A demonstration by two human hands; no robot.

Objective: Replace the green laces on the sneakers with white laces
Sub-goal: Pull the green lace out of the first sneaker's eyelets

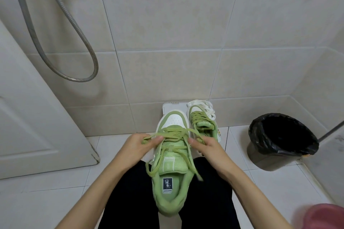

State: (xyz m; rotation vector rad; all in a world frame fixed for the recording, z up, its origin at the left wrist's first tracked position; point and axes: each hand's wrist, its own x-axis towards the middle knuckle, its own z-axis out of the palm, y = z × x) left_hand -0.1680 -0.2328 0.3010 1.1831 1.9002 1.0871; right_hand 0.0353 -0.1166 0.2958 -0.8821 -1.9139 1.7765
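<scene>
Tiled bathroom floor; green sneaker (172,165) propped on your lap.
Your left hand (138,144) and right hand (204,147) pinch its green lace (174,133), likely to slacken it; white laces (205,107) wait beyond.

Two green-and-white sneakers: a near sneaker (170,173) and a far sneaker (202,122), each carrying one green lace (175,133). One bundle of white laces (204,107). Two hands, the left hand (137,145) and the right hand (206,147). One black-lined bin (283,141), one metal shower hose (74,24), one white door (28,108), one pink object (323,217).
</scene>
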